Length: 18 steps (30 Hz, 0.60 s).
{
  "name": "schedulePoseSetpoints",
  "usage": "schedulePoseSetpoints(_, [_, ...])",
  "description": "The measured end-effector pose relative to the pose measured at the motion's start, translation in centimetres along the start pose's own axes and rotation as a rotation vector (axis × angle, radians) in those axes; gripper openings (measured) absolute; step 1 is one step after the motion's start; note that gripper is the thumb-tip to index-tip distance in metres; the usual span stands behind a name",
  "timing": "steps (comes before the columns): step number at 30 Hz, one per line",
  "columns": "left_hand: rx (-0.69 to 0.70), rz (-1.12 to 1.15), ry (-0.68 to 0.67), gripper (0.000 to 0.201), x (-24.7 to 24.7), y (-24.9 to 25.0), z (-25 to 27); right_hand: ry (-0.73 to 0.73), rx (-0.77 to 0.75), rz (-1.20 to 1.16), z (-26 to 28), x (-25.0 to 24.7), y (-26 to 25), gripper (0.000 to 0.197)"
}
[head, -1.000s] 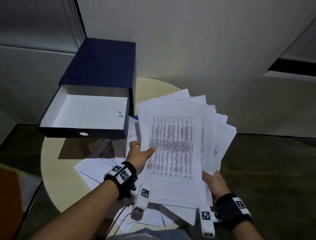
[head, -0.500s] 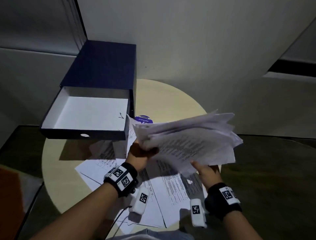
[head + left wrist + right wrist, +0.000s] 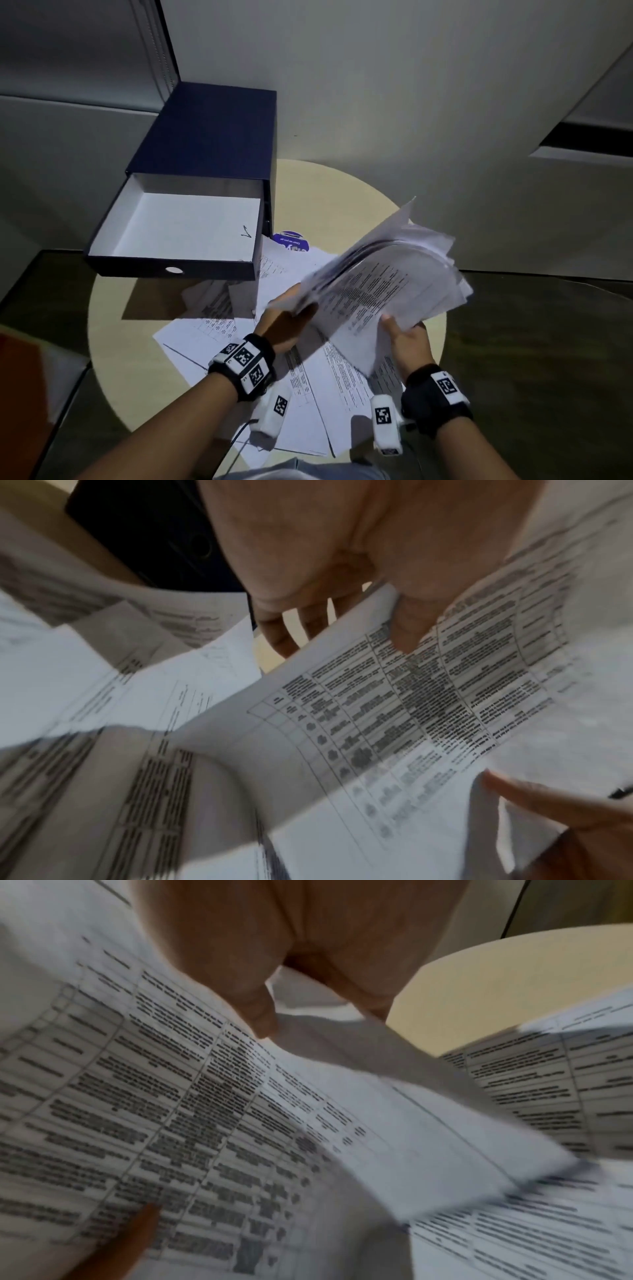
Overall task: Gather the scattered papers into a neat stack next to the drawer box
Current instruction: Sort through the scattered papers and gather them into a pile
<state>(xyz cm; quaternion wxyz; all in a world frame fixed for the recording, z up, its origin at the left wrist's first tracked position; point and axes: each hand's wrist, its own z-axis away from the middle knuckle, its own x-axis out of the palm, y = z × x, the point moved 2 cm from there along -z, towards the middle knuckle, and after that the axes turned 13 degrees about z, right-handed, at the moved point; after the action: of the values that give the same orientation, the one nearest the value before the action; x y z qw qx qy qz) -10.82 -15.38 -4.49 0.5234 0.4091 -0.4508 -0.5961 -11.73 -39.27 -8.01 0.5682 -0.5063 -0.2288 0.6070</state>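
Observation:
A thick bundle of printed papers [image 3: 383, 284] is held in the air above the round table, tilted and fanned. My left hand [image 3: 287, 318] grips its left edge, thumb on the printed face [image 3: 404, 631], fingers behind. My right hand [image 3: 406, 337] pinches its near right corner, thumb on top [image 3: 257, 1010]. More loose sheets [image 3: 308, 387] lie scattered on the table under both hands and run beneath the drawer. The dark blue drawer box [image 3: 212, 137] stands at the table's back left with its white-lined drawer [image 3: 178, 229] pulled out and nothing in it.
The round beige table [image 3: 342, 205] is bare at its back right, beside the box. A blue round sticker or lid [image 3: 291, 241] peeks out by the box's front corner. White walls stand close behind; dark floor surrounds the table.
The bundle went from lying flat and face-up in both hands to tipped and swung right and up. The sheets left on the table below came into sight.

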Motion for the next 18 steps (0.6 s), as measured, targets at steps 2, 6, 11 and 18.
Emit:
schedulePoseSetpoints(2, [0.028,0.021,0.102,0.019,-0.7,-0.6,0.5,0.019,-0.08,0.007,0.7,-0.4,-0.8,0.017])
schedulePoseSetpoints(6, [0.053,-0.252,0.169,0.017,-2.4,-2.4,1.9,-0.214,-0.092,0.041,0.7,0.1,0.3,0.026])
schedulePoseSetpoints(11, [-0.203,-0.228,0.372,0.012,-7.3,-8.4,3.1,-0.173,0.017,0.569,-1.9,-0.5,4.8,0.05])
schedulePoseSetpoints(18, [-0.436,-0.209,0.502,0.036,-11.1,-14.4,4.0,-0.187,0.132,0.862,-2.9,-0.7,7.1,0.094])
